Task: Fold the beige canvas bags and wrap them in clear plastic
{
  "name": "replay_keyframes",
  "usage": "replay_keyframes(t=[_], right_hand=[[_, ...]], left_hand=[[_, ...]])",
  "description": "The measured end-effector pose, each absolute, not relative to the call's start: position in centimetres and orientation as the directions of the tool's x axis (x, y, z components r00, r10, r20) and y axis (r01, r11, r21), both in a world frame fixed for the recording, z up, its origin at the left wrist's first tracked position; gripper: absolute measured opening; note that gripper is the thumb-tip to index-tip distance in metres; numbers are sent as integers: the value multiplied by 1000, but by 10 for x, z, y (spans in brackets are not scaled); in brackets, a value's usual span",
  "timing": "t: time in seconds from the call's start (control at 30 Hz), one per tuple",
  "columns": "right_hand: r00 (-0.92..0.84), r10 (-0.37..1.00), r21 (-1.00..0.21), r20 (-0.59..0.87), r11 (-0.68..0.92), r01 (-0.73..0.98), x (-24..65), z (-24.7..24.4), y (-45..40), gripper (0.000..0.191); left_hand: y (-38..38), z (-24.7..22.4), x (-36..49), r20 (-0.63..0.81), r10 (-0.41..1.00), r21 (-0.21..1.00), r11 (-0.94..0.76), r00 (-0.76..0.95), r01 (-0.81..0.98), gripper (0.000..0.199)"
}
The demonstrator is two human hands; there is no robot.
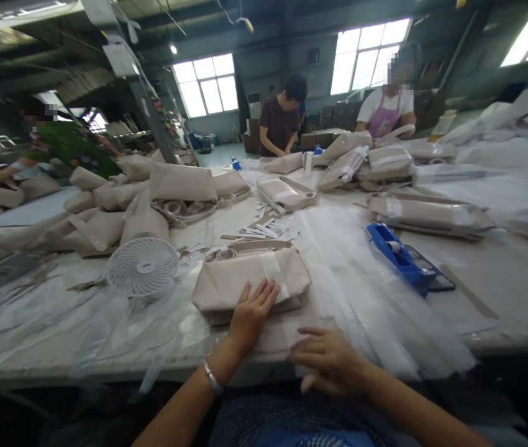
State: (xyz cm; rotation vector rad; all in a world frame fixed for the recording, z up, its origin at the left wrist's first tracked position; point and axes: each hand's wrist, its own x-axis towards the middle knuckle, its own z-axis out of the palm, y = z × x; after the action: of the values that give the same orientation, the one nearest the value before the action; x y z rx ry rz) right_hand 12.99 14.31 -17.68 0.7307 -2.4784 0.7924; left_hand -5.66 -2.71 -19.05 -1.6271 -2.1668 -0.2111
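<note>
A beige handbag (227, 279) lies on the table in front of me, with a pale paper or plastic strip (272, 267) across its upper side and a strap along its far edge. My left hand (253, 310) rests on the front of the bag, fingers stretched out and lying flat. To the right of the bag, close to the table's front edge, my right hand (324, 360) hovers with its fingers apart and nothing in them. Clear plastic bags (352, 292) lie flat just beyond that hand.
A white fan (143, 267) stands left of the bag. On the right are a blue tape dispenser (397, 256) and a dark phone-like slab (432, 276). Paper strips (264, 228) lie behind. More beige bags (182, 182) are heaped left and far right. Several people work around the table.
</note>
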Motion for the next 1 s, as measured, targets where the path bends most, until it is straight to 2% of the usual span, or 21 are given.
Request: replay_keyframes(t=[0.1, 0.17, 0.27, 0.37, 0.5, 0.7, 0.8, 0.9, 1.0], right_hand=[[-758, -178, -368, 628, 791, -489, 81, -149, 157, 28], [-786, -111, -328, 608, 867, -376, 36, -136, 165, 31], [-930, -80, -260, 359, 948, -182, -33, -124, 174, 43], [-991, -63, -211, 116, 974, -87, -77, -121, 181, 49], [-1000, -2, -192, 17, 981, -5, -91, -125, 192, 59], [-992, 106, -176, 73, 980, 92, -75, -134, 195, 62], [-981, 131, -179, 146, 978, 104, -60, -143, 193, 52], [-972, 101, -199, 214, 978, 58, -33, -159, 192, 48], [-959, 5, -220, 284, 974, -60, 2, -176, 190, 51]], left_hand=[[-23, -190, -57, 420, 890, -171, 270, -177, 948, 52], [-20, -188, -61, 410, 901, -201, 237, -138, 950, 50], [-17, -184, -66, 363, 928, -240, 177, -81, 954, 53], [-17, -183, -67, 349, 932, -218, 184, -99, 958, 56], [-18, -188, -64, 366, 915, -174, 249, -172, 953, 59], [-18, -197, -62, 375, 913, -186, 244, -161, 952, 58], [-20, -199, -62, 387, 912, -181, 222, -138, 958, 58], [-22, -202, -62, 417, 903, -179, 198, -109, 964, 56], [-24, -207, -61, 459, 885, -170, 180, -84, 969, 55]])
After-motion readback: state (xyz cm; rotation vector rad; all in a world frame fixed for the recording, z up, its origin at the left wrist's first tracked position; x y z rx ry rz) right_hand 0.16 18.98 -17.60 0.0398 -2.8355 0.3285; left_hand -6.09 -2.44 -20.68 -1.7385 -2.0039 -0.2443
